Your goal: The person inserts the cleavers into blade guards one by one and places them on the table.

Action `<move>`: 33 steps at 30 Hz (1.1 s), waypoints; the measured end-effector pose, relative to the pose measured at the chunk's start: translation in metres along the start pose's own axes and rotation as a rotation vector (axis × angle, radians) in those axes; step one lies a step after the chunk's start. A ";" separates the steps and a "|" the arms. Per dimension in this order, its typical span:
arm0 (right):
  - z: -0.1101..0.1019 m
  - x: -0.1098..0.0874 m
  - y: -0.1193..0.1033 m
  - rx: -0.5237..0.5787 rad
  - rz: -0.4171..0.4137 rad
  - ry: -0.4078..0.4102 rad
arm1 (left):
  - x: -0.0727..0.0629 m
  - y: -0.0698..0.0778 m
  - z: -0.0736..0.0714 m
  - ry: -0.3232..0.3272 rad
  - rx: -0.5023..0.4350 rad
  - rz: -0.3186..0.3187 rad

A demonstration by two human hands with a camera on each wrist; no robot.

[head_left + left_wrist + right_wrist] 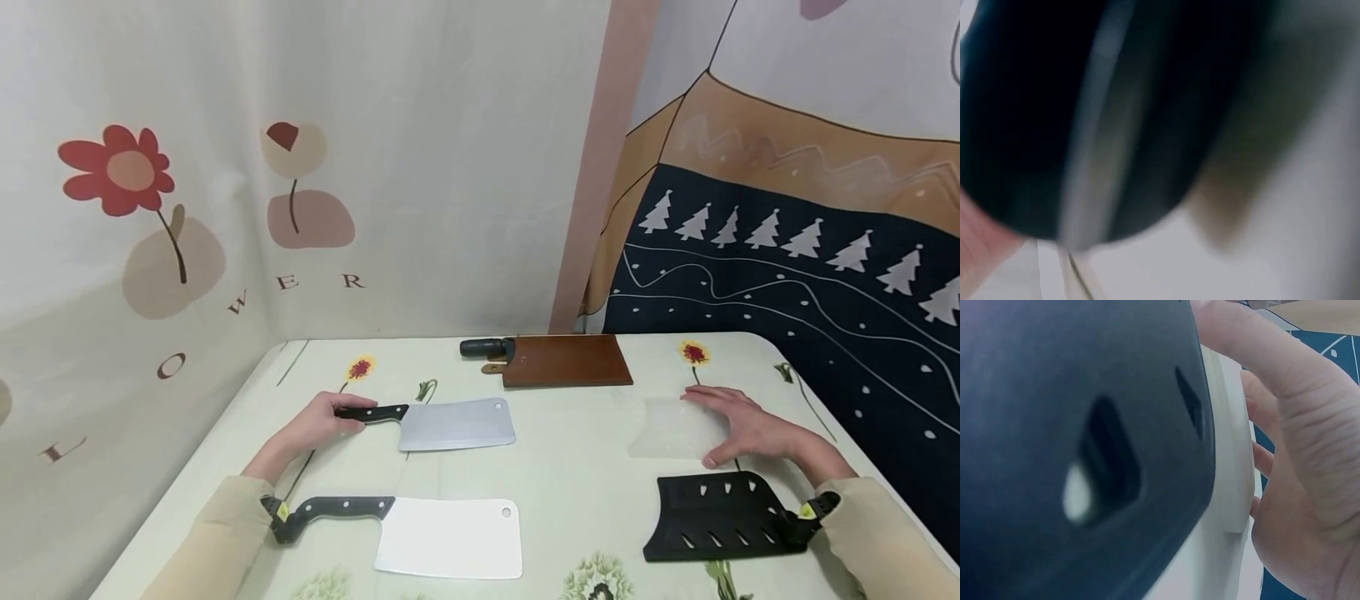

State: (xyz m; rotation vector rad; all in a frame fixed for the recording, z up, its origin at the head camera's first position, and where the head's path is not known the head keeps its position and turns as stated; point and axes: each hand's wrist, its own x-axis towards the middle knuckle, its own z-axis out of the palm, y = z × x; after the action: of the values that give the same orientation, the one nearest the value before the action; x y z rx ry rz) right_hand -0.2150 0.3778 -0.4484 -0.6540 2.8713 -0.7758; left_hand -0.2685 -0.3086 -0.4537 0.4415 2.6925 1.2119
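Observation:
In the head view my left hand (330, 421) holds the black handle end of a cleaver (457, 425) with a grey blade, lying across the table's left half. Below it, a second cleaver (448, 537) with a white-looking blade and black handle lies parallel. On the right, my right hand (753, 429) spans a translucent white blade cover (667, 429), thumb at its near edge and fingers at its far edge. A black slotted blade cover (723, 517) lies just in front of that hand. Large dark handle surfaces (1022, 112) blur most of the left wrist view.
At the table's back, a brown cutting-board-like sheath (566, 361) lies beside a black handle (483, 348). The flower-printed tablecloth (577, 467) covers the table. Printed curtains (420, 167) hang behind and at the sides.

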 end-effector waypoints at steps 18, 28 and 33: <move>-0.003 -0.002 -0.005 -0.053 0.060 0.050 | -0.002 0.009 -0.008 -0.072 -0.130 -0.048; -0.006 0.003 -0.010 -0.070 0.061 0.077 | -0.001 0.007 -0.008 -0.106 -0.235 -0.062; -0.006 0.007 -0.016 -0.068 0.052 0.071 | -0.002 0.003 -0.010 -0.122 -0.257 -0.052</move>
State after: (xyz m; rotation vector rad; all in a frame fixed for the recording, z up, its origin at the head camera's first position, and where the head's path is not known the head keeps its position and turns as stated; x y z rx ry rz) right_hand -0.2166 0.3653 -0.4350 -0.5679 2.9781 -0.7108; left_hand -0.2682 -0.3146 -0.4447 0.3917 2.3899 1.4404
